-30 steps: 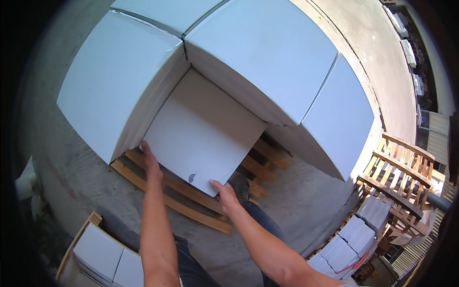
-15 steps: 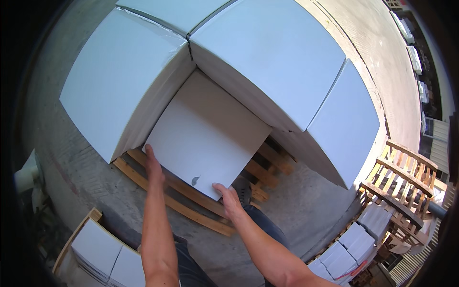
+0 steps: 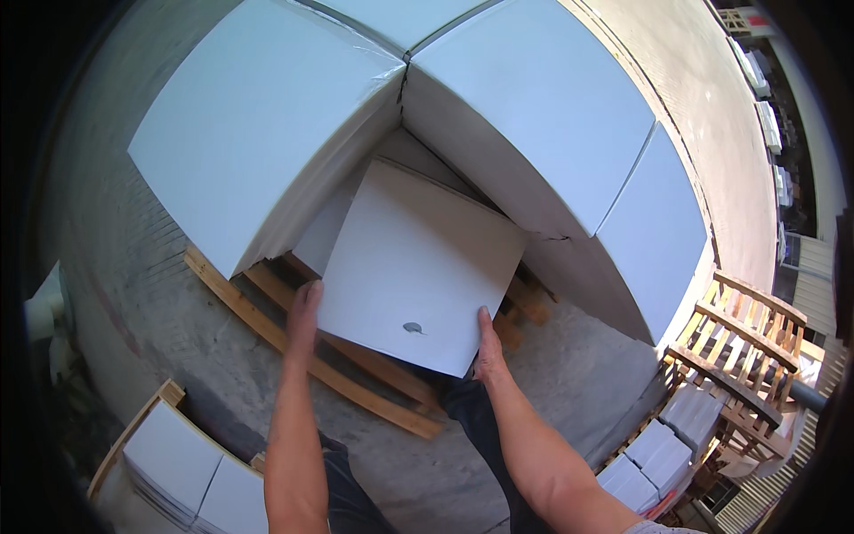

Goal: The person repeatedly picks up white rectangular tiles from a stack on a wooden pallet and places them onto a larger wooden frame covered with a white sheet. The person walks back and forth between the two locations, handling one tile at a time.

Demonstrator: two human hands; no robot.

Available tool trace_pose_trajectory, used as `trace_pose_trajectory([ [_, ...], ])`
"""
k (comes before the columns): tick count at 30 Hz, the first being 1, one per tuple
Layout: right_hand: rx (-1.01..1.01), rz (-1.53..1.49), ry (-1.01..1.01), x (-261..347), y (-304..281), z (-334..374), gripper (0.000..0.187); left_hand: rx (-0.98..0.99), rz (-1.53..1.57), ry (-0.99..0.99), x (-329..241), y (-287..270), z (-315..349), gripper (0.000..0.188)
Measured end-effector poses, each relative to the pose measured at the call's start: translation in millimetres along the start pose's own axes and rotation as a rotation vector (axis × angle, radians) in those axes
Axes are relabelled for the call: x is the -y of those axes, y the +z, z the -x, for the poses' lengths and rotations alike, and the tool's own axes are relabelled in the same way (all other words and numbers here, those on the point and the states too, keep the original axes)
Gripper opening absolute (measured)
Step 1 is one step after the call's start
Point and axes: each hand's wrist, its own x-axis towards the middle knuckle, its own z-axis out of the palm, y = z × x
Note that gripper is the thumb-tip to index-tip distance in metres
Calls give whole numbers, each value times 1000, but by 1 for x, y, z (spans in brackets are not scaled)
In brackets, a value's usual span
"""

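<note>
A large white square tile (image 3: pixel 418 262) with a small grey mark near its front edge is tilted up off a low stack on a wooden pallet (image 3: pixel 302 343). My left hand (image 3: pixel 302 311) grips the tile's near left corner. My right hand (image 3: pixel 487 343) grips its near right corner. Tall stacks of white tiles (image 3: pixel 267 116) wrapped in clear film rise to the left, behind and to the right of the tile.
A second white stack (image 3: pixel 543 98) and a third (image 3: pixel 658 240) crowd the right side. Empty wooden pallets (image 3: pixel 747 347) lean at the right. More white tiles (image 3: pixel 191 463) lie in a wooden crate at the lower left, and others (image 3: pixel 658 449) at the lower right. Concrete floor surrounds everything.
The tile has lifted off the low stack and tilted toward me. Both hands have stayed on its near corners, and my view has shifted left.
</note>
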Motion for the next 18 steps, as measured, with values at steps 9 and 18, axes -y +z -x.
trace_pose_trajectory([
  [9,-50,273,-44,10,18,52,86,93,-361,-78,0,-19,25,73],
  [18,-33,712,136,-34,-10,207,80,51,-287,-480,20,-97,245,74],
])
